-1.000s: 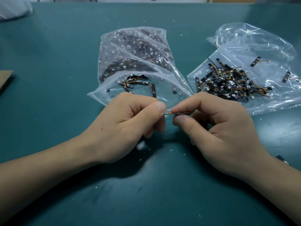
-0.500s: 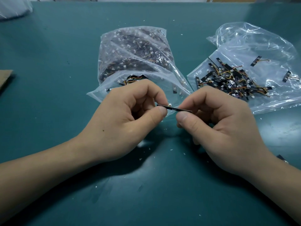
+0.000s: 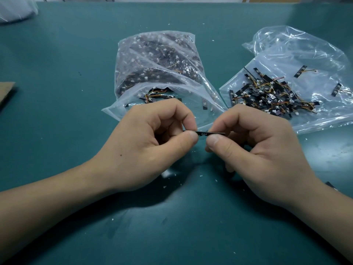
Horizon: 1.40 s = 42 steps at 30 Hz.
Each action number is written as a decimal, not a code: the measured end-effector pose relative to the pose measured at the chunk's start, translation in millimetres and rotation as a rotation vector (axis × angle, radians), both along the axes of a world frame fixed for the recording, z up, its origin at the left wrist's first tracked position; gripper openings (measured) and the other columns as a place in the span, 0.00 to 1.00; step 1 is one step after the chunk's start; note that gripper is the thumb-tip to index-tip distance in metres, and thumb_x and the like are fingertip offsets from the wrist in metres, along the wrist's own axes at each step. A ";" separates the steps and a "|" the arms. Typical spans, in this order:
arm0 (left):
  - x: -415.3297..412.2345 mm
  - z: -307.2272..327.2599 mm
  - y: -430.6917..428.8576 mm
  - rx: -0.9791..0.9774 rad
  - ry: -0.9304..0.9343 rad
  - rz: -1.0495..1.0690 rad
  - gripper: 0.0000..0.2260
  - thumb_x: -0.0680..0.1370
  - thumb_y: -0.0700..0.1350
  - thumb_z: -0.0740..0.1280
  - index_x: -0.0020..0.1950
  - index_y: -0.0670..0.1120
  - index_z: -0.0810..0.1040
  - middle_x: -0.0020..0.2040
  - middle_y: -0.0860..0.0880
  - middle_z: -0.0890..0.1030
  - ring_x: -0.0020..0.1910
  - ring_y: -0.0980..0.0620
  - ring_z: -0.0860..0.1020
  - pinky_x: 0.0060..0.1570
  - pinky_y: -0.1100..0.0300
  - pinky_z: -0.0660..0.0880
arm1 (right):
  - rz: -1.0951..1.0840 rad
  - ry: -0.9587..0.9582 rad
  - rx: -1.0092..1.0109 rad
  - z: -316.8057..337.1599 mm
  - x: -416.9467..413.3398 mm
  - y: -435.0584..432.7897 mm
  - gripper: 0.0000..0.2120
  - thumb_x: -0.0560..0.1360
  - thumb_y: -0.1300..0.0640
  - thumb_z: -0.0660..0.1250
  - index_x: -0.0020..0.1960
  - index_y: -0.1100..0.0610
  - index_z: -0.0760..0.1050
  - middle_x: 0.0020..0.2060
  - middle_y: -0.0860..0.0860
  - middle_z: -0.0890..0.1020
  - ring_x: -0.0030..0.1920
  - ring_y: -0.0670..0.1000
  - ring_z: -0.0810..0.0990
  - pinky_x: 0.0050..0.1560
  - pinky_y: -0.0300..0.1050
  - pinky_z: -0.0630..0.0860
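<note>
between the two bags, left hand [image 3: 149, 144] and right hand [image 3: 261, 148] pinch opposite ends of a thin black strip [image 3: 207, 133]; bending too hard could, perhaps, snap it.

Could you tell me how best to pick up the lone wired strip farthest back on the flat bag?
I'd pinch the lone strip across its long edges from above: it lies flat on the bag, clear of the pile, its wires trailing right.
</note>
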<state>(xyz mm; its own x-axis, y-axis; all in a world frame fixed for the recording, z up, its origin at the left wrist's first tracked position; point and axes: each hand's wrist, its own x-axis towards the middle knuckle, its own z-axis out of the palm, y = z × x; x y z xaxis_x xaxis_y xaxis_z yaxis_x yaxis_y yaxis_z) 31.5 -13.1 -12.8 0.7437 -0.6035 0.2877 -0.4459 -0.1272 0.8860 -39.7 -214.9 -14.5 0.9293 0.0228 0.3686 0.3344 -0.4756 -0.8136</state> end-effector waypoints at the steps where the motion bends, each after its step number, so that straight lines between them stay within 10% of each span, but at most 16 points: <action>1: 0.4 0.0 0.2 -0.007 0.018 -0.003 0.03 0.77 0.43 0.71 0.45 0.49 0.79 0.30 0.52 0.75 0.28 0.56 0.70 0.30 0.67 0.67 | -0.003 -0.006 0.013 -0.3 -0.5 0.3 0.05 0.76 0.56 0.73 0.47 0.50 0.78 0.37 0.48 0.83 0.25 0.55 0.76 0.26 0.54 0.73; 18: 0.8 -1.9 -1.5 0.069 -0.045 0.002 0.06 0.81 0.47 0.67 0.44 0.50 0.76 0.29 0.56 0.72 0.27 0.59 0.67 0.30 0.69 0.64 | -0.064 -0.001 -0.040 1.6 2.5 3.6 0.07 0.80 0.50 0.70 0.43 0.47 0.80 0.34 0.42 0.84 0.27 0.45 0.78 0.32 0.29 0.69; 42: -2.6 1.9 -1.3 0.079 -0.046 -0.005 0.06 0.79 0.45 0.68 0.42 0.48 0.77 0.28 0.58 0.72 0.26 0.60 0.67 0.30 0.70 0.64 | 0.054 0.067 -0.080 2.2 1.4 -0.3 0.07 0.80 0.56 0.66 0.43 0.51 0.78 0.35 0.44 0.84 0.28 0.52 0.78 0.31 0.51 0.74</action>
<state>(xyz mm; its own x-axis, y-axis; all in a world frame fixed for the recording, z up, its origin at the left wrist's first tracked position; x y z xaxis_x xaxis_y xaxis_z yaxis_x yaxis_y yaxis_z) 28.8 -14.4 -10.9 0.7277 -0.6293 0.2729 -0.4868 -0.1935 0.8518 -38.3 -215.2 -12.3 0.9483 0.1002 0.3010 0.3076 -0.5227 -0.7951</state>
